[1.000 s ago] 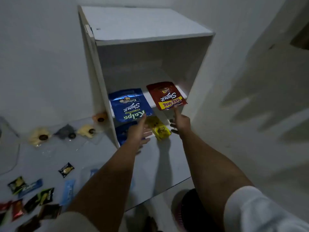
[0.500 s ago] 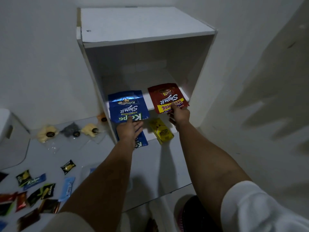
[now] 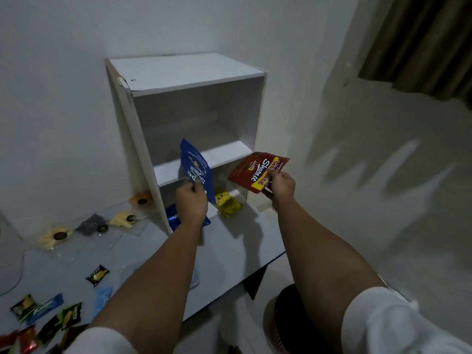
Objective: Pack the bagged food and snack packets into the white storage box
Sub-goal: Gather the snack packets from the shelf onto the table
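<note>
- The left hand [image 3: 191, 200] pinches the bottom of a blue bag [image 3: 196, 167] and stands it up on its edge, maybe so it fits in slim.
- The right hand [image 3: 280, 185] grips a red bag [image 3: 251, 171] by one corner, tilted, just in front of the white storage box [image 3: 186, 75].
- Both bags are in the air by the middle shelf [image 3: 229, 153], not resting on it.
- A yellow packet [image 3: 228, 202] lies low in the box.

A second ago both pouches lay flat on the shelf [image 3: 224, 153]; now my left hand [image 3: 191, 203] has lifted the blue pouch [image 3: 196, 167] off it and stood it on edge. My right hand [image 3: 279, 187] has pulled the red pouch [image 3: 252, 170] off to the right, tilted, clear of the shelf.
</note>
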